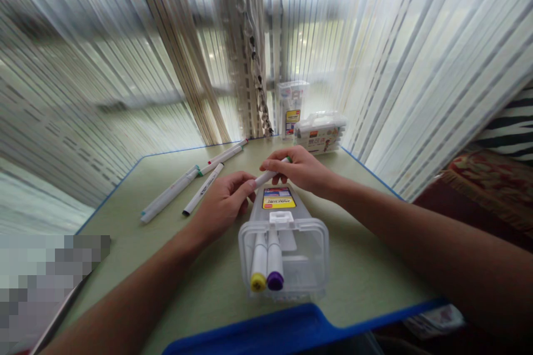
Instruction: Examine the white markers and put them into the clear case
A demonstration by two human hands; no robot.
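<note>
Both my hands hold one white marker (266, 176) with a green cap end just above a clear plastic marker case (310, 252). My left hand (222, 202) pinches its near end with closed fingers. My right hand (302, 169) grips its far, green end. The case lies on the pale green desk (366, 272), open toward me, with a yellow-capped marker (259, 266) and a purple-capped marker (274, 263) inside. A yellow label (278, 198) shows on the case top.
Several white markers (170, 193) lie loose on the desk at the left. Two more clear marker boxes (320, 130) stand at the back by the sheer curtain (395, 66). A blue desk edge (266, 333) runs along the front.
</note>
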